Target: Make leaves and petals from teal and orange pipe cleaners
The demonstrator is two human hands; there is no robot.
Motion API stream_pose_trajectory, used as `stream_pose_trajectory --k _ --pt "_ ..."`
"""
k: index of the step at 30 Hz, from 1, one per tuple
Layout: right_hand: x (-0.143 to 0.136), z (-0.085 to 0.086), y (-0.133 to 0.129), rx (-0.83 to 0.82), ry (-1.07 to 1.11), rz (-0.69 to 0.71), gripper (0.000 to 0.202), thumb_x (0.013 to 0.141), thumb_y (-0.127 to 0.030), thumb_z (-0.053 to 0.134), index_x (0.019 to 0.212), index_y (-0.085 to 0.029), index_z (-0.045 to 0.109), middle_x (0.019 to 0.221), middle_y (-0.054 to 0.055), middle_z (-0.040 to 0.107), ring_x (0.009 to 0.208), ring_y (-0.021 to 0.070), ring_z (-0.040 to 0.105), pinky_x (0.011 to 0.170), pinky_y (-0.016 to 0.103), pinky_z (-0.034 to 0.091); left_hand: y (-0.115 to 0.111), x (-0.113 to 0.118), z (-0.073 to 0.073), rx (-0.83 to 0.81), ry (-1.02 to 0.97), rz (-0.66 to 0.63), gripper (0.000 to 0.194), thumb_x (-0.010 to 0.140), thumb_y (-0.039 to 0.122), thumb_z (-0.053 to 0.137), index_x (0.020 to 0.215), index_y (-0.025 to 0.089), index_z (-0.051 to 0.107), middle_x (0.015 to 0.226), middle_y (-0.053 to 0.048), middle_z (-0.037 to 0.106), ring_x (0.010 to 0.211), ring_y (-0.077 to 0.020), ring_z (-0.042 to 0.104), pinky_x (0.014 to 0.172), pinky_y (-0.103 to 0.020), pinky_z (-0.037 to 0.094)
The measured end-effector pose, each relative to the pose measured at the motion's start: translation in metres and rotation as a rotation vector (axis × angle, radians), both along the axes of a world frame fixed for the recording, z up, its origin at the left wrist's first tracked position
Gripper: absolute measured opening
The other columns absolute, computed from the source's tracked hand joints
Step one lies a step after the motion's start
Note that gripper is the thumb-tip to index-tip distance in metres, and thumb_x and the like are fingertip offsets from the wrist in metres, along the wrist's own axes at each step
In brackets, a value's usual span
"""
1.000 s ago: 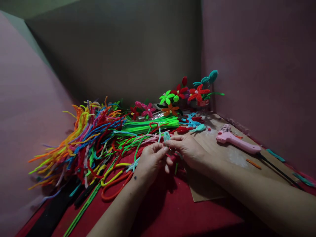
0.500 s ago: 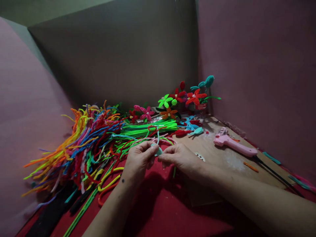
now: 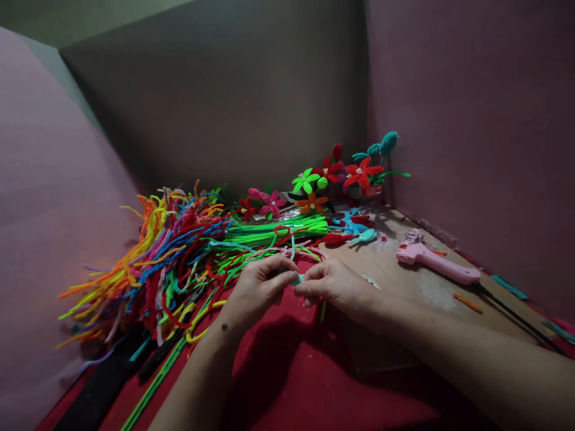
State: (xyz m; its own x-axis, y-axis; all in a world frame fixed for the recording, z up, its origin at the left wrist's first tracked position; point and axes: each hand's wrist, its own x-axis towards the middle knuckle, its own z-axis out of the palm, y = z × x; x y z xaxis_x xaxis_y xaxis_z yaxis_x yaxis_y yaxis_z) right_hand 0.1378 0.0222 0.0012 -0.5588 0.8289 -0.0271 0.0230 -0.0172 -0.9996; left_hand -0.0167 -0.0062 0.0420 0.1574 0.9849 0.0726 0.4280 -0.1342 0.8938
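Red cloth (image 3: 309, 365) lies left of the board (image 3: 389, 260); in the head view, left hand (image 3: 263, 284) and right hand (image 3: 344, 287) pinch a teal piece (image 3: 300, 279) left of the board, less exposed than half a second ago, suggesting closer fingertip work; its shape is masked; a pale thing (image 3: 370, 280) beside the right wrist is unclear.

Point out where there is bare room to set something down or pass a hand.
The red surface between the forearms looks bare. The board between the right hand and pink glue gun is mostly free, with whitish smears. Crowded: the left, under the fuzzy-stem pile, and the back, with green stems and flowers.
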Motion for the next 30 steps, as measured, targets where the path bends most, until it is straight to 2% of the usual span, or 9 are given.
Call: stream_pose_trajectory --k 5,9,15,17,21,25,28,30 --pt "0.002 0.003 -0.001 0.029 -0.043 0.066 0.018 0.069 -0.024 0.061 0.054 -0.014 0.060 0.051 0.000 0.057 0.047 0.0077 0.044 0.050 0.023 0.032 -0.001 -0.007 0.004 -0.010 0.121 -0.115 0.014 0.077 0.026 0.056 0.073 0.013 0.060 0.054 0.004 0.045 0.047 -0.0053 0.038 0.046 -0.018 0.029" --pt "0.000 0.001 -0.003 0.086 -0.103 0.102 0.020 0.071 -0.025 0.059 0.054 -0.014 0.060 0.050 -0.001 0.055 0.045 0.0067 0.039 0.047 0.023 0.028 -0.005 -0.008 0.011 -0.054 0.209 -0.134 0.013 0.076 0.023 0.055 0.069 0.013 0.060 0.052 0.005 0.042 0.045 -0.0046 0.033 0.043 -0.018 0.026" --pt "-0.001 0.000 -0.006 0.044 -0.093 0.136 0.020 0.070 -0.022 0.058 0.051 -0.015 0.058 0.049 -0.001 0.055 0.045 0.0069 0.042 0.047 0.023 0.029 -0.008 -0.008 0.018 -0.088 0.263 -0.159 0.011 0.073 0.022 0.058 0.068 0.013 0.062 0.053 0.004 0.045 0.047 -0.0053 0.036 0.044 -0.018 0.027" --pt "-0.001 0.001 -0.006 0.038 -0.082 0.115 0.020 0.069 -0.022 0.059 0.051 -0.015 0.057 0.048 -0.001 0.054 0.044 0.0070 0.041 0.047 0.023 0.029 -0.007 -0.008 0.015 -0.128 0.196 -0.125 0.012 0.072 0.024 0.060 0.068 0.013 0.062 0.051 0.005 0.044 0.044 -0.0045 0.034 0.042 -0.017 0.025" --pt "0.000 0.001 -0.004 0.027 -0.012 0.028 0.019 0.068 -0.021 0.060 0.050 -0.015 0.056 0.047 -0.001 0.054 0.044 0.0073 0.041 0.047 0.023 0.028 0.000 -0.007 0.003 -0.201 -0.112 -0.031 0.019 0.070 0.033 0.064 0.076 0.015 0.060 0.050 0.005 0.049 0.039 -0.0037 0.034 0.037 -0.016 0.023" --pt "-0.002 -0.002 -0.002 0.053 0.038 -0.046 0.018 0.068 -0.022 0.059 0.051 -0.015 0.056 0.047 0.000 0.054 0.046 0.0084 0.043 0.049 0.024 0.030 0.006 -0.005 -0.010 -0.296 -0.304 0.064 0.031 0.068 0.041 0.066 0.060 0.014 0.054 0.037 0.005 0.042 0.030 -0.0032 0.029 0.031 -0.016 0.017" --pt "-0.002 -0.003 -0.003 0.050 0.076 -0.046 0.019 0.067 -0.024 0.060 0.051 -0.015 0.057 0.047 0.000 0.055 0.045 0.0087 0.043 0.049 0.024 0.030 0.007 -0.002 -0.013 -0.280 -0.390 0.135 0.033 0.064 0.041 0.069 0.055 0.014 0.051 0.037 0.004 0.044 0.027 -0.0036 0.030 0.028 -0.016 0.016" --pt "-0.002 -0.002 -0.003 0.040 0.103 -0.046 0.019 0.066 -0.023 0.061 0.050 -0.015 0.056 0.046 0.000 0.055 0.045 0.0087 0.044 0.050 0.024 0.031 0.006 -0.001 -0.013 -0.253 -0.404 0.126 0.034 0.064 0.040 0.069 0.053 0.014 0.050 0.037 0.004 0.043 0.027 -0.0035 0.030 0.028 -0.016 0.017"
